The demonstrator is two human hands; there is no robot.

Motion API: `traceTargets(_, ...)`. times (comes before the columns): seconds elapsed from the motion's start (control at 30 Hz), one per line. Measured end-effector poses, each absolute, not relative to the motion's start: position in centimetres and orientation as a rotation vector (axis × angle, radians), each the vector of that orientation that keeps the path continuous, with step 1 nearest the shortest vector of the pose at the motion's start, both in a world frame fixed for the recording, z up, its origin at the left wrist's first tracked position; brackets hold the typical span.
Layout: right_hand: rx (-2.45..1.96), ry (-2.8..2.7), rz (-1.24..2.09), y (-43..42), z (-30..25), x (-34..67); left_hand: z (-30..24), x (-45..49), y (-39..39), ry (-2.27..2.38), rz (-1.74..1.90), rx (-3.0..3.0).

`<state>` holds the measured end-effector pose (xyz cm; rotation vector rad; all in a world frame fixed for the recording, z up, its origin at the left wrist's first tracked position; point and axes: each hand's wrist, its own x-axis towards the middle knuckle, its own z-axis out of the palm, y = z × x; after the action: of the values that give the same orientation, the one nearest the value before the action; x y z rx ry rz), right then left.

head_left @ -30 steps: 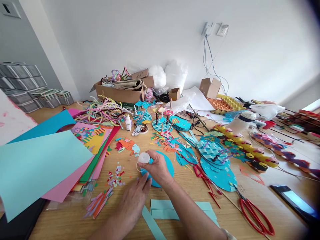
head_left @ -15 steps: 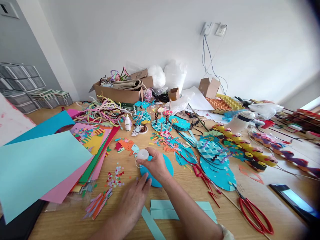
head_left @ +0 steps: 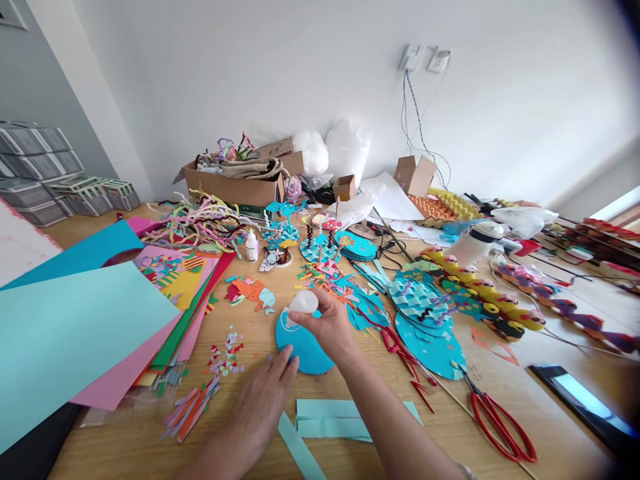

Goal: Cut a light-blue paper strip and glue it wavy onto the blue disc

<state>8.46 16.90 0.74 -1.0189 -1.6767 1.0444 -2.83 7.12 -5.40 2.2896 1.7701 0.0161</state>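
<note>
Blue disc (head_left: 307,355): left hand (head_left: 263,393), fingers extended, grasping nothing, touches its near-left edge, probably steadying it; disc lies flat on table (head_left: 370,360); right hand (head_left: 330,325) closed around white bottle (head_left: 306,302) above it, probably for fine control

Craft workshop: coloured paper (head_left: 85,340), scissors (head_left: 481,400)

Smooth, matt paper disc (head_left: 311,350)

R hand (head_left: 327,328) hides pt. of blue disc (head_left: 306,355); L edge cuts aqua sheet (head_left: 80,333).
</note>
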Motion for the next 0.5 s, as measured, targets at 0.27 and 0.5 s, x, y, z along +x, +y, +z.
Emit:
traceTargets(0.27,-1.067,-1.509,1.028,17.2,1.5,13.4,-3.8,-2.9,7.4,1.717,-0.094,2.282)
traceTargets(0.5,-1.089,-1.590,0.978,17.4,0.7,14.3,-4.7,-3.5,7.3,1.679,0.030,2.342)
